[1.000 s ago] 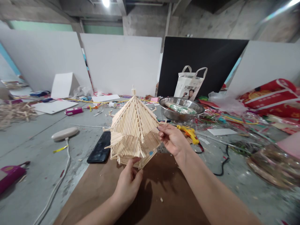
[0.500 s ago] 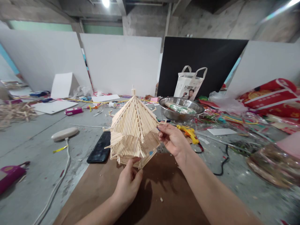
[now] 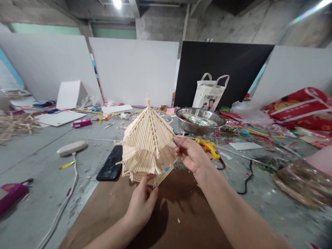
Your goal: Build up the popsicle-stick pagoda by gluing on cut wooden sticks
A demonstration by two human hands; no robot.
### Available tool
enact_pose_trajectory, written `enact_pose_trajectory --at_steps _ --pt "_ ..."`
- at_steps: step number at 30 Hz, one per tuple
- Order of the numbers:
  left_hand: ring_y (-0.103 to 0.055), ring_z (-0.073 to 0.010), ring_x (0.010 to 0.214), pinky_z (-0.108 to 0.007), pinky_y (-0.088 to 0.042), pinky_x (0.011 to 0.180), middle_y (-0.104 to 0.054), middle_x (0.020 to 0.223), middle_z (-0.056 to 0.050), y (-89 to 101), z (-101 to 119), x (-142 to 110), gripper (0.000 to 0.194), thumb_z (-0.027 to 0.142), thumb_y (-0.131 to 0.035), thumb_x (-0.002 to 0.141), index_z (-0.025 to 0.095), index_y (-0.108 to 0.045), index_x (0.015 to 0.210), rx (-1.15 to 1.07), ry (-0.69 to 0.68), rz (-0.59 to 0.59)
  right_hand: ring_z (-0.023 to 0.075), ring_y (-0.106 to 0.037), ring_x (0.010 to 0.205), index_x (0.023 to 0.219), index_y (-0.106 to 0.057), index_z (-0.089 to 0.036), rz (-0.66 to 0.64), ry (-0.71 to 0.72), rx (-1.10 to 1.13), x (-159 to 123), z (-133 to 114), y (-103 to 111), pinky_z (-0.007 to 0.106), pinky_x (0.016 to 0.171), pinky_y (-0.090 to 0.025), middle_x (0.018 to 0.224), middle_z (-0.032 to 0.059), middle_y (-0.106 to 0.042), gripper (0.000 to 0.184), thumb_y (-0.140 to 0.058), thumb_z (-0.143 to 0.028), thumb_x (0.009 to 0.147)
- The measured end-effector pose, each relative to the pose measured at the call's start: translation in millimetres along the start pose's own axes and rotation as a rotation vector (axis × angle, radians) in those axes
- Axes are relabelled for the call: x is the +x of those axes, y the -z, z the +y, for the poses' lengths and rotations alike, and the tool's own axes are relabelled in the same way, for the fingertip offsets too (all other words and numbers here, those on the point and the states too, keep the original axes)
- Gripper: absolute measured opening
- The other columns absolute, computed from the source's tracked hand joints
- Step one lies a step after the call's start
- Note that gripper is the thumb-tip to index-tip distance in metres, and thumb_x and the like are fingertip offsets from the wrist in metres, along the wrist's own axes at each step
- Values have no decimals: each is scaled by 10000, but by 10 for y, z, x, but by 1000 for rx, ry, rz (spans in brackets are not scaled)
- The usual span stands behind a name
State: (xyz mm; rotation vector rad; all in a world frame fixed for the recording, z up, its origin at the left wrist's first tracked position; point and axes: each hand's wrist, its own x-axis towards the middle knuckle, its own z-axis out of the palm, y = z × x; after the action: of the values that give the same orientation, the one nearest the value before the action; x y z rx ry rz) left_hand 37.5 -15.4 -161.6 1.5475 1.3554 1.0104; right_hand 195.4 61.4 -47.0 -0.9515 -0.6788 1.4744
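Between my hands is a model pavilion (image 3: pixel 144 135) built from thin pale wooden sticks, with a pointed upper roof and a second, lower tier of eaves. My left hand (image 3: pixel 145 199) pinches its lower front edge from below, thumb and fingers closed on the base. At the right side, my right hand (image 3: pixel 190 152) grips a corner of the upper eaves with the fingertips. The model is upright, tilted slightly, above a brown board (image 3: pixel 181 207). Its back and most of its underside are hidden.
A black phone (image 3: pixel 110 164) lies left of the model. On the right are a yellow glue gun (image 3: pixel 210 148) and a steel bowl (image 3: pixel 199 129) of wrapped sticks. A white device with a cable (image 3: pixel 72 148) lies left. Scraps and a paper bag (image 3: pixel 209 93) stand behind.
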Motion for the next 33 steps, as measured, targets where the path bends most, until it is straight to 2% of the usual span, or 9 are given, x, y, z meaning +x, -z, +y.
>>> enact_pose_trajectory --at_steps 16,33 --pt "-470 -119 520 -227 -353 531 -459 545 48 -9 -27 7 311 292 -422 780 160 -422 1061 8 -3 7 41 -466 342 725 -540 -155 -28 3 -44 6 13 16 147 337 -357 484 -77 -527 116 -610 -107 645" --pt "-462 -115 507 -218 -340 510 -467 534 48 -5 -36 -6 317 301 -431 777 158 -427 1059 -1 -6 9 58 -473 326 912 -437 -195 -2 172 -134 -16 63 -13 164 316 -340 545 -92 -523 263 -554 -131 684"
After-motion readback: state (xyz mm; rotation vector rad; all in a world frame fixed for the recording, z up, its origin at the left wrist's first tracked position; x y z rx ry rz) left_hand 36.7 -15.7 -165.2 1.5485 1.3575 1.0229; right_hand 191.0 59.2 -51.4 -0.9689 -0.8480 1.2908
